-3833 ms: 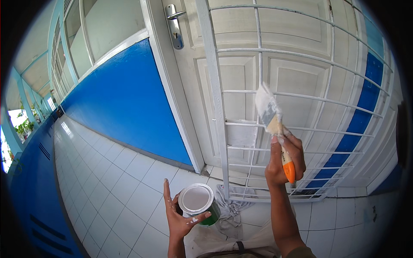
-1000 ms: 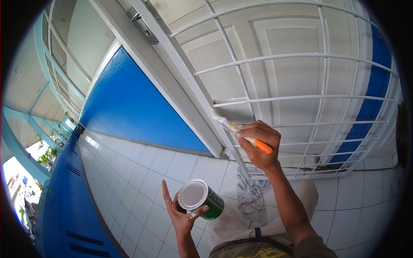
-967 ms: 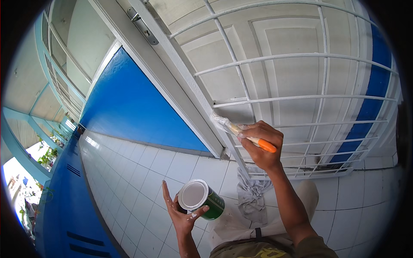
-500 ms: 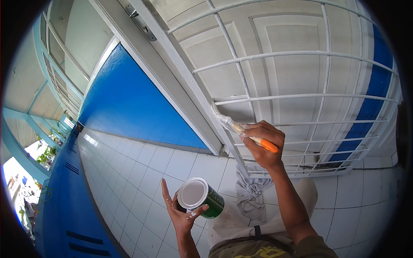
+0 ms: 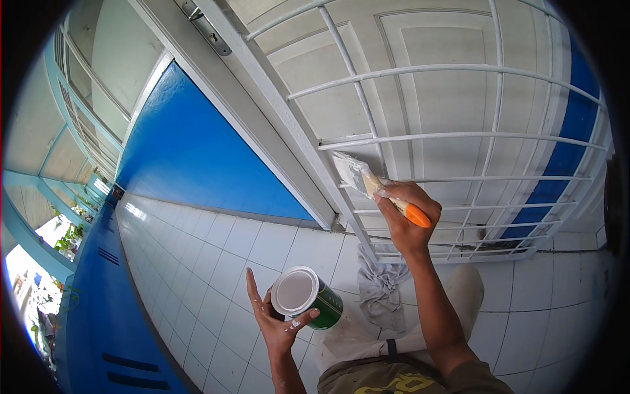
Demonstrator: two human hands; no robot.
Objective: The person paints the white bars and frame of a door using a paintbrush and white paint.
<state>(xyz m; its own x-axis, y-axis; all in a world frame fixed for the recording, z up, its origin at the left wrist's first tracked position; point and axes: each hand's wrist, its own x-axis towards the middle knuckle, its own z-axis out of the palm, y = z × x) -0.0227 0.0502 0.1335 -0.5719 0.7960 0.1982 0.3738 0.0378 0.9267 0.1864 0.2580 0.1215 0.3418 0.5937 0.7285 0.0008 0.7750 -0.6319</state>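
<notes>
The right hand [image 5: 403, 217] is closed around the orange handle of a paintbrush [image 5: 380, 190]. The brush's long axis runs up and to the left from the fist, so its white-loaded bristles lie against the white metal grille [image 5: 420, 138] of the door, just beside the upright frame bar and between two horizontal rods. The left hand [image 5: 279, 322], lower and further left, well apart from the grille, cups a green paint can [image 5: 305, 299] from beneath, fingers half open around it, its mouth tilted up toward the brush. A grey rag [image 5: 380, 292] lies on the tiled floor [image 5: 216, 256] beneath the right forearm.
</notes>
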